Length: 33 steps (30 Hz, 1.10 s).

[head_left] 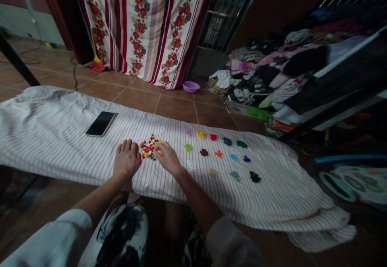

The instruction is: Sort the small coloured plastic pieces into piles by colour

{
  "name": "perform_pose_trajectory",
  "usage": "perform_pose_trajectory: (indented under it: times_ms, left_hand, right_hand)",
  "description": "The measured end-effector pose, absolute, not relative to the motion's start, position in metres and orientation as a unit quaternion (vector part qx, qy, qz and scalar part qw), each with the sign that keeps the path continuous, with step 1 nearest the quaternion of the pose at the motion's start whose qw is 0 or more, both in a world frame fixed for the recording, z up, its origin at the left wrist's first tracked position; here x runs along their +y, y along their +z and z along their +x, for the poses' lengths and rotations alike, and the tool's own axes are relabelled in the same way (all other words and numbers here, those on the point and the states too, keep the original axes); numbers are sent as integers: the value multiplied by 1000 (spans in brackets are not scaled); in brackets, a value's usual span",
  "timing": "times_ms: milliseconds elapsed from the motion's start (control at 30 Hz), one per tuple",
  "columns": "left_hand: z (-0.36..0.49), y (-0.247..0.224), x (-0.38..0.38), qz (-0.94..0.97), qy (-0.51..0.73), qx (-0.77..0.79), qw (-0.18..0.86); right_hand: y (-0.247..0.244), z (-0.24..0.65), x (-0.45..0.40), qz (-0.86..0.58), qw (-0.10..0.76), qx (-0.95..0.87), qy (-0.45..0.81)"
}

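A pile of small red, yellow, green and white pieces (148, 149) lies on the striped cloth (272, 202). Flat on the cloth at the left edge of the pile rests my left hand (127, 157), palm down, with nothing visible in it. My right hand (167, 157) is at the pile's right edge, its thumb and fingertips pinched together; whatever they hold is too small to name. Right of it are several small single-colour heaps in rows, among them a yellow heap (201, 134), a brown heap (204, 152), a white heap (190, 165) and a black heap (254, 177).
A phone (101, 124) lies on the cloth to the left of my hands. Beyond the cloth's far edge, a purple basin (191, 86) stands on the tiled floor near a floral curtain (145, 29). Clothes are heaped (272, 65) at the back right.
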<state>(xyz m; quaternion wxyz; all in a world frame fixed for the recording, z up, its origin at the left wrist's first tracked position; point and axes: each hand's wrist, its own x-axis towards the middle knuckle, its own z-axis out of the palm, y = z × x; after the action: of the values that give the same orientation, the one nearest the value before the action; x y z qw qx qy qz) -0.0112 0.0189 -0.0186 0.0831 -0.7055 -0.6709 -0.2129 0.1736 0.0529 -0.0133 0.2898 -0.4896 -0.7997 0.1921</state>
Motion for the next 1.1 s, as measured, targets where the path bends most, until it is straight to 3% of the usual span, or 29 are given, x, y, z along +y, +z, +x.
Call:
perform_pose_trajectory:
  times_ms: [400,733,867,1100]
  left_hand:
    - [-11,-17,17,-707,-197,-671,101]
    - [-12,-15,16,-716,-168,-668,113]
    - [-12,-14,16,-716,-165,-670,110]
    - [-11,-15,16,-712,-155,-675,117]
  right_hand:
    - [2,200,38,-507,347,-760,210]
    - [15,317,38,-609,465,-621,162]
    - [11,370,39,-667,434,-600,77]
    - [5,409,43,-732,291,-616,-1]
